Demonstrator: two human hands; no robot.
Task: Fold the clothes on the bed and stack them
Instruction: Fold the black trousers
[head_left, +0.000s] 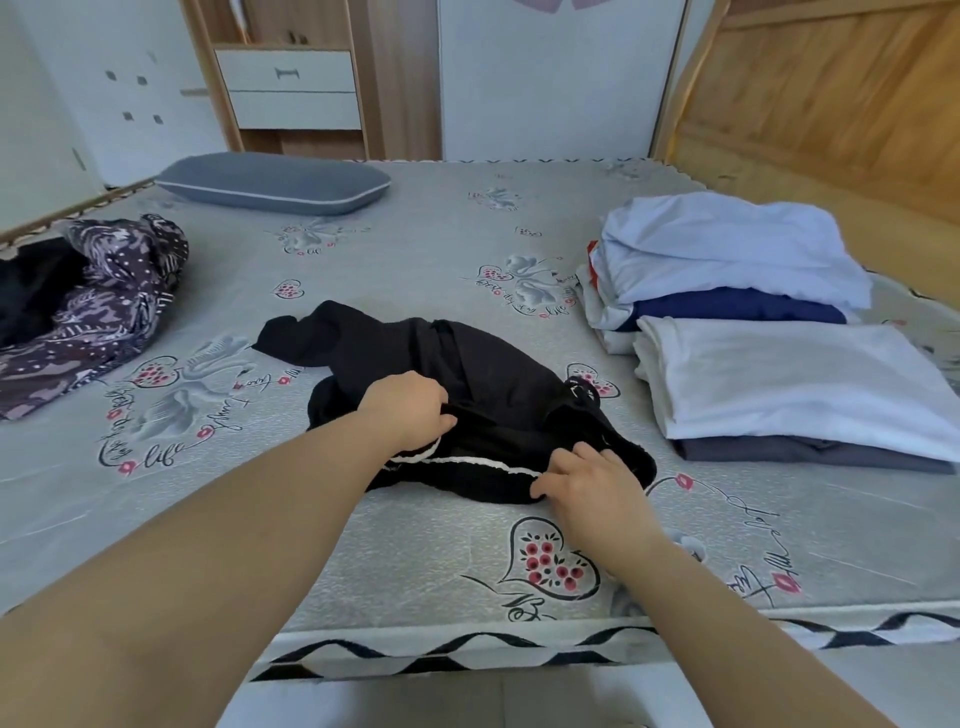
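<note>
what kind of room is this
Most likely a home bedroom: a bed with a printed sheet fills the view, a grey pillow lies at its far side, and a wooden cabinet with white drawers stands behind it.

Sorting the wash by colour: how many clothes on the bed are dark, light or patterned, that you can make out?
Black: 2, black garment, black cloth
Navy or grey: 2
White or pale blue: 2
Patterned purple: 1
Total: 7; more may be hidden.
</note>
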